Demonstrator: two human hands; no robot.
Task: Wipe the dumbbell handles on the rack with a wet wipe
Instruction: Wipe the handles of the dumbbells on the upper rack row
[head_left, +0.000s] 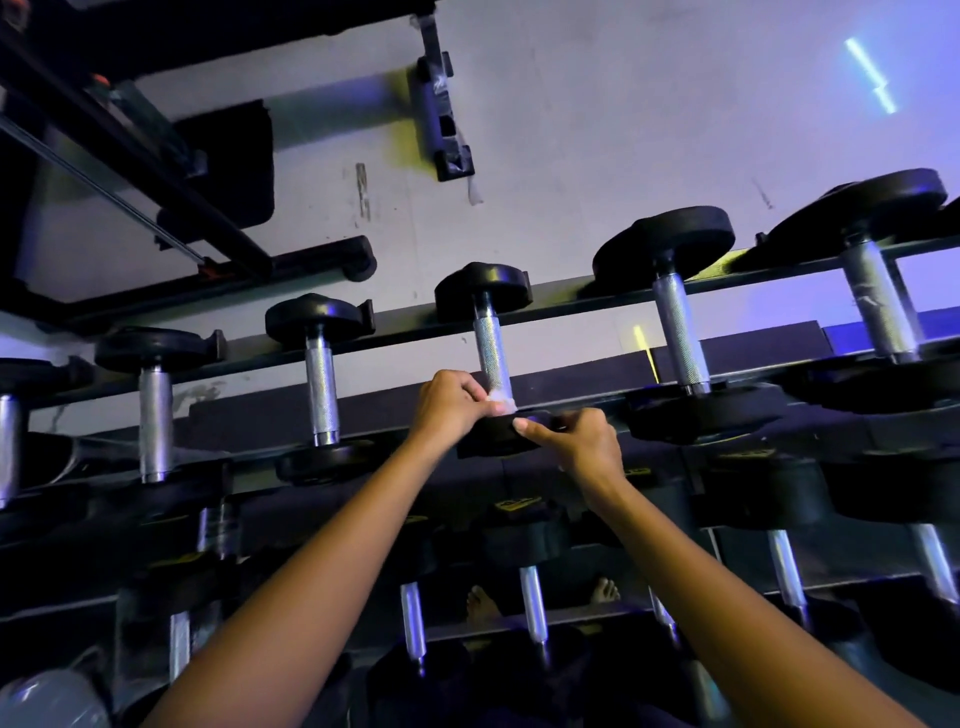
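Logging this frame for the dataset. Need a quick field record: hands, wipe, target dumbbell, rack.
left hand: pinching wet wipe against handle's near end
right hand: on near head of same dumbbell
target handle: knurled metal, top row, middle of view
rack: several tiers, dumbbells on each
neighbour handle: untouched, left of target

White wet wipe (501, 399) bunched at knurled dumbbell handle (492, 351) btm, top rack (571, 306).
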